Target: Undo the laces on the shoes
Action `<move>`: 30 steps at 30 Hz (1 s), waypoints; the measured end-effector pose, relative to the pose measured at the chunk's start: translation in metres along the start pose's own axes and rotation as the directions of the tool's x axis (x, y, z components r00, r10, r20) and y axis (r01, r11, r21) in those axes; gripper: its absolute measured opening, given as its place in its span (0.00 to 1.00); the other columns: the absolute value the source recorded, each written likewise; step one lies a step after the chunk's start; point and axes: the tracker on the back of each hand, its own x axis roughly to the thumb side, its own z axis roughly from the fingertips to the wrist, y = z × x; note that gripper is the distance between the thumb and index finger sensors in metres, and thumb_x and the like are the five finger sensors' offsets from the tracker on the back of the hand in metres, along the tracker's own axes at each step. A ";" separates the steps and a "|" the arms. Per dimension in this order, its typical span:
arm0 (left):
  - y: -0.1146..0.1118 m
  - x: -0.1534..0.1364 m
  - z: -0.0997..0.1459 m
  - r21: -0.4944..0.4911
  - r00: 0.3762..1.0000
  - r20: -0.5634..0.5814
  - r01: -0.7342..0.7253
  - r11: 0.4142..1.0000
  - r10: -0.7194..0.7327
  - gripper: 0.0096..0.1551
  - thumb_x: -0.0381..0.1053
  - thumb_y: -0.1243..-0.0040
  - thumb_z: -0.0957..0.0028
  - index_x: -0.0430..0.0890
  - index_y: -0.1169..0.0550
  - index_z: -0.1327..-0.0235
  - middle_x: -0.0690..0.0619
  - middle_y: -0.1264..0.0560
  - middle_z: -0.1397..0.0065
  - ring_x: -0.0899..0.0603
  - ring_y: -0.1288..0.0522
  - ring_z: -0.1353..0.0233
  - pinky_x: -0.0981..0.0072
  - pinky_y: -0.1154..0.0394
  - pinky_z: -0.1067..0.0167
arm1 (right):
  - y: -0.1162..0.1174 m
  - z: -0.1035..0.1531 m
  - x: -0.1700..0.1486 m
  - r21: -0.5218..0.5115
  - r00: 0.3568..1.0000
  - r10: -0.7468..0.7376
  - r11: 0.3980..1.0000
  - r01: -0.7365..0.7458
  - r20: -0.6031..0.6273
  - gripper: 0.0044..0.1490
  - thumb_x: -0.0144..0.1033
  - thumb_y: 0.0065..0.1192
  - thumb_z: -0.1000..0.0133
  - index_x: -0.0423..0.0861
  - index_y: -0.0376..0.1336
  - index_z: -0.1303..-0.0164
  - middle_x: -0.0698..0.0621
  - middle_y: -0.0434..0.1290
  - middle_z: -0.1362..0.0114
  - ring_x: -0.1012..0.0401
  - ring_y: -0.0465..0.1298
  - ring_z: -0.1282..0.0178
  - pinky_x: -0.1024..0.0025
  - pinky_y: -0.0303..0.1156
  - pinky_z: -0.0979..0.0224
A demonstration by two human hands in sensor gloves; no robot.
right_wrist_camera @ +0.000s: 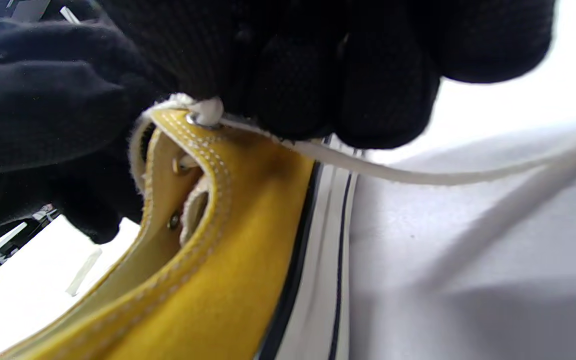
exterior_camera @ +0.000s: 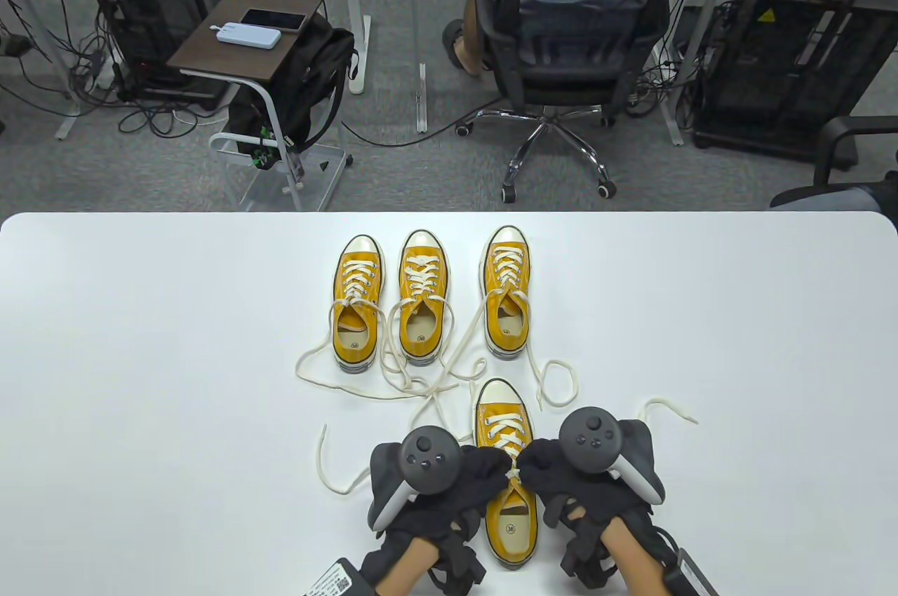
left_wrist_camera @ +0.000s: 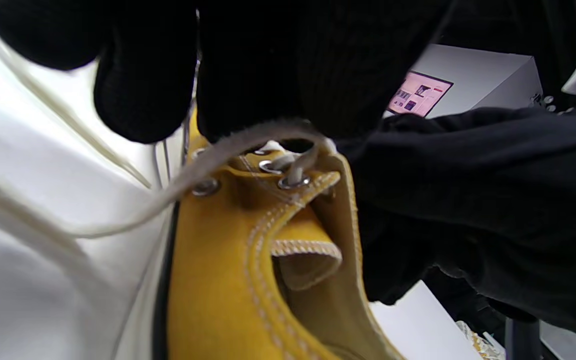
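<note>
Black-gloved fingers meet over the top eyelets of the near shoe (exterior_camera: 506,484), and that is where your work sits. Your left hand (exterior_camera: 449,484) has its grip pressed together on the lace (left_wrist_camera: 248,142) just above the eyelets; the left wrist view shows fingertips (left_wrist_camera: 248,100) bearing on the cord where it crosses the tongue opening. Your right hand (exterior_camera: 568,477) pinches the same lace at the eyelet on its side, with a strand running out from under the fingers (right_wrist_camera: 338,100) across the bench (exterior_camera: 140,378).

Outward from there, the near shoe stands toe away from you, and its loose lace ends trail left and right on the bench. Three more yellow shoes (exterior_camera: 421,305) stand in a row behind it, already unlaced at the top, and their cords tangle close to the near shoe's toe.

Your risk is pulling the wrong strand: a tug on a crossing rather than a free end would likely cinch the lace tighter. With both hands drawing upward, the light shoe may lift or tip, since nothing pins it. A wide pull could also snag the loose cords lying behind and drag a finished shoe out of line.
</note>
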 end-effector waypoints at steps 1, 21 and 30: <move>-0.001 0.000 0.000 0.013 1.000 -0.009 -0.001 1.000 0.001 0.24 0.55 0.33 0.52 0.55 0.14 0.42 0.48 0.16 0.39 0.34 0.17 0.44 0.43 0.22 0.49 | 0.001 0.000 0.000 0.014 1.000 -0.024 1.000 0.024 0.001 0.23 0.38 0.63 0.47 0.43 0.68 0.43 0.39 0.76 0.42 0.42 0.78 0.49 0.41 0.71 0.44; -0.008 -0.006 0.001 0.087 0.997 0.007 -0.081 0.993 0.080 0.21 0.55 0.33 0.52 0.57 0.14 0.45 0.48 0.16 0.39 0.34 0.18 0.43 0.43 0.23 0.48 | 0.001 -0.003 -0.014 0.100 0.979 -0.197 0.975 0.201 -0.049 0.24 0.38 0.58 0.46 0.43 0.66 0.42 0.37 0.74 0.38 0.40 0.77 0.45 0.39 0.69 0.41; -0.011 0.011 0.003 0.138 0.998 0.038 0.035 0.990 -0.040 0.19 0.53 0.30 0.53 0.57 0.12 0.49 0.51 0.14 0.44 0.36 0.17 0.44 0.44 0.22 0.48 | 0.000 -0.002 -0.013 0.113 0.981 -0.186 0.975 0.191 -0.046 0.23 0.37 0.59 0.46 0.42 0.66 0.43 0.36 0.74 0.38 0.40 0.76 0.45 0.38 0.69 0.41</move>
